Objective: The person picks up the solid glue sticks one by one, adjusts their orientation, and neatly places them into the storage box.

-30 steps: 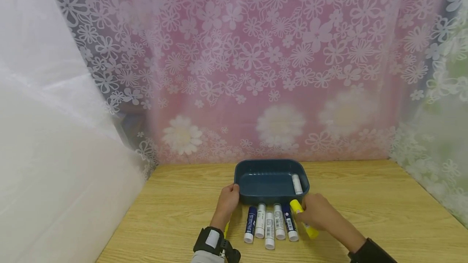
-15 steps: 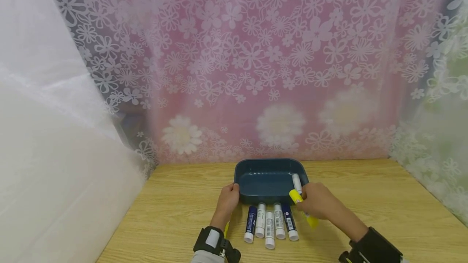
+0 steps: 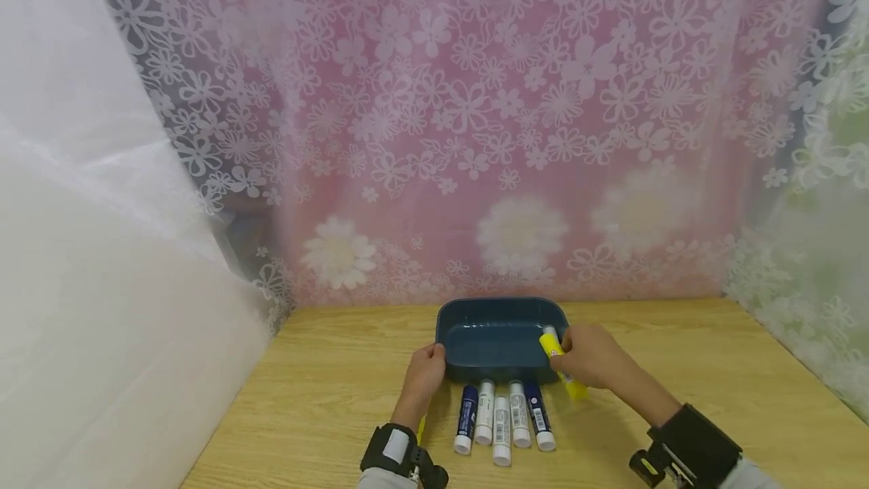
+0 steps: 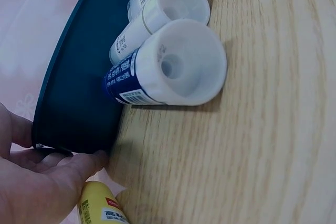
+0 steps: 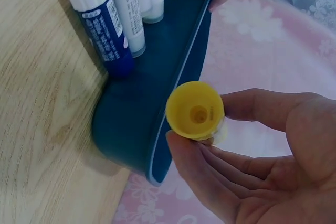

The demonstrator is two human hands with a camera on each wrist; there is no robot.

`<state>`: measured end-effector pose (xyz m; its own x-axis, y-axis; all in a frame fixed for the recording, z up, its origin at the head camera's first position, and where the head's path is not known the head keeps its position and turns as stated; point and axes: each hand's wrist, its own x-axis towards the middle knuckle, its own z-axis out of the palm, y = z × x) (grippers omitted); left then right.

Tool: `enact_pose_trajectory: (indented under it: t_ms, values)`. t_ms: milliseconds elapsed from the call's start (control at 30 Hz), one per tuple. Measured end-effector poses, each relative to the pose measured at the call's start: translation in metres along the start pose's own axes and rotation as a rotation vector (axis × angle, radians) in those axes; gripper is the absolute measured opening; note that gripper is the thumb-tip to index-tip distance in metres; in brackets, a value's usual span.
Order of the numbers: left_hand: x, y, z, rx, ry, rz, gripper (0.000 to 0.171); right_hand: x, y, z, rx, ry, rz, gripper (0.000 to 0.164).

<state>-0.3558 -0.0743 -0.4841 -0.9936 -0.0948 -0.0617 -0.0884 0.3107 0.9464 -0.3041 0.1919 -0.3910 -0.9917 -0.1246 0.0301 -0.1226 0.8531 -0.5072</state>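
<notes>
In the head view my left hand [image 3: 422,376] grips the left rim of a dark teal box [image 3: 498,374], thumb and fingers on either side of the wall. My right hand [image 3: 597,357] pinches a yellow glue stick [image 3: 551,345] at the box's right end, its upper end over the rim. The right wrist view shows that stick's hollow yellow base [image 5: 194,111] between thumb and fingers. Behind it, a white glue stick [image 3: 548,330] in the box is mostly hidden. Another yellow glue stick [image 4: 100,205] lies beside my left hand.
Along the box's front lie a navy glue stick [image 3: 466,417], several white glue sticks [image 3: 502,432] and another navy one [image 3: 539,417], on a wooden table [image 3: 326,398]. A pink flowered curtain [image 3: 421,247] hangs behind the table's far edge.
My right hand has moved up and away from me, carrying the yellow glue stick from beside the front row to the box's right rim. The left hand keeps its place.
</notes>
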Motion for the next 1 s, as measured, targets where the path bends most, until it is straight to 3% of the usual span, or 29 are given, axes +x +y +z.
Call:
enact_pose_trajectory:
  t_ms: [433, 1000]
  values:
    - [-0.001, 0.000, 0.000, -0.004, 0.015, 0.053, 0.043, 0.028, 0.006, -0.007, -0.008, 0.008, -0.008, 0.027]
    - [-0.002, 0.002, 0.000, 0.010, 0.028, 0.036, 0.042, 0.065, 0.010, -0.008, 0.007, 0.011, 0.016, 0.020]
